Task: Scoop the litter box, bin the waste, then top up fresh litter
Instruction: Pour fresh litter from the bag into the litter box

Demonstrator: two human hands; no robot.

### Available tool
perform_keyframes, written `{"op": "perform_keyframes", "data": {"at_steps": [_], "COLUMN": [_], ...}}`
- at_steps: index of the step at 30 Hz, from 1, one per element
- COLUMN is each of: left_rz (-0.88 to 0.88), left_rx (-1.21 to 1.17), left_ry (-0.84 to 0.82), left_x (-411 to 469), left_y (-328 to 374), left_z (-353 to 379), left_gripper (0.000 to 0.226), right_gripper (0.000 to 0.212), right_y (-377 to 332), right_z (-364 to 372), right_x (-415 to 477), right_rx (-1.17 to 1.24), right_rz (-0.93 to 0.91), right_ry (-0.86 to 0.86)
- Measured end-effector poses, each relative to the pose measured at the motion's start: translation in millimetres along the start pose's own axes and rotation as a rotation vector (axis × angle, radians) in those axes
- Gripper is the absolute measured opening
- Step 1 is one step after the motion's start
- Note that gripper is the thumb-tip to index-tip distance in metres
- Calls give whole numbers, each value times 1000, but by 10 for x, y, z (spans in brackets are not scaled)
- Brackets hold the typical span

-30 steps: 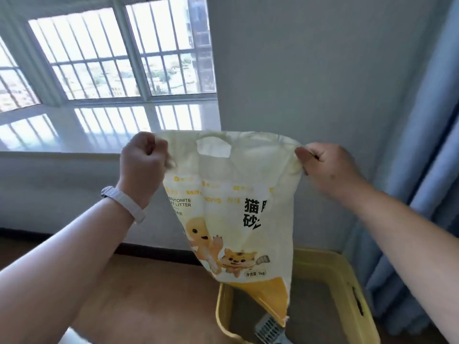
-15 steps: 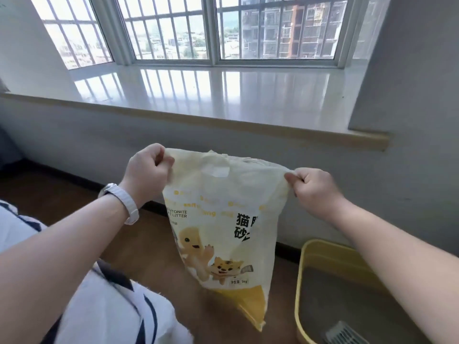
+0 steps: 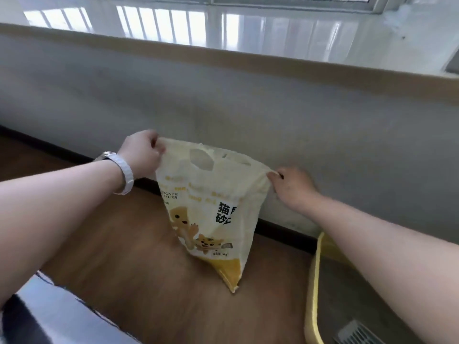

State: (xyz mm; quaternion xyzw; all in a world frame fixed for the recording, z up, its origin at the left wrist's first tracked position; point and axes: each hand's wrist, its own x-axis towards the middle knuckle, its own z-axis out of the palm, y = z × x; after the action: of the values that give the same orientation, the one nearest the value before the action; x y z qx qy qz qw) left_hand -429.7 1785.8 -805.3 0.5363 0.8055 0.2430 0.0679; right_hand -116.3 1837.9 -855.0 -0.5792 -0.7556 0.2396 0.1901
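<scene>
1. The litter bag [image 3: 211, 209] hangs in the air in front of the wall [image 3: 248, 115], over the wooden floor [image 3: 139, 264]. The yellow litter box [image 3: 313, 289] stands at about 4 o'clock from it, apart from the bag.
2. The left hand [image 3: 142, 156], with a white wristband [image 3: 125, 173], pinches the top corner of the bag at 10 o'clock with curled fingers. The right hand [image 3: 291, 188] pinches the opposite top corner at 2 o'clock in the same way. The top edge is pulled straight between them.
3. The bag's long axis runs from the handle hole at 12 o'clock down to the yellow bottom corner at about 5 o'clock. The mouth looks up and the printed side faces the person. I cannot tell if the low corner touches the floor.
4. The bag looks flat and slack, so I think little litter is left inside.
5. I judge that the step is the topping up. To do it well, carry the bag toward 4 o'clock until it is over the box, keep both pinches firm, then tip it low and slowly so that the litter does not spill on the floor or bury the grey scoop [image 3: 357, 332].
</scene>
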Motion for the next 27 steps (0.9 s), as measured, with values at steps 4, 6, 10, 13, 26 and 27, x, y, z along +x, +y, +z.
{"op": "perform_keyframes", "data": {"at_steps": [4, 6, 10, 13, 26, 27], "left_rz": [0, 1, 2, -4, 179, 219], "left_rx": [-33, -56, -95, -101, -105, -90], "left_ry": [24, 39, -7, -17, 26, 13], "left_x": [78, 107, 100, 76, -507, -589], "left_y": [101, 189, 285, 324, 909, 989], "left_z": [225, 296, 389, 377, 190, 186], "left_gripper": [22, 20, 22, 17, 59, 59], "right_gripper": [38, 34, 22, 14, 48, 49], "right_y": [158, 200, 293, 376, 750, 785], "right_z": [143, 158, 141, 110, -372, -443], "right_x": [176, 223, 206, 129, -566, -650], "right_rx": [129, 156, 152, 175, 46, 13], "right_rz": [69, 85, 91, 91, -23, -45], "right_ry": [53, 75, 82, 97, -47, -54]}}
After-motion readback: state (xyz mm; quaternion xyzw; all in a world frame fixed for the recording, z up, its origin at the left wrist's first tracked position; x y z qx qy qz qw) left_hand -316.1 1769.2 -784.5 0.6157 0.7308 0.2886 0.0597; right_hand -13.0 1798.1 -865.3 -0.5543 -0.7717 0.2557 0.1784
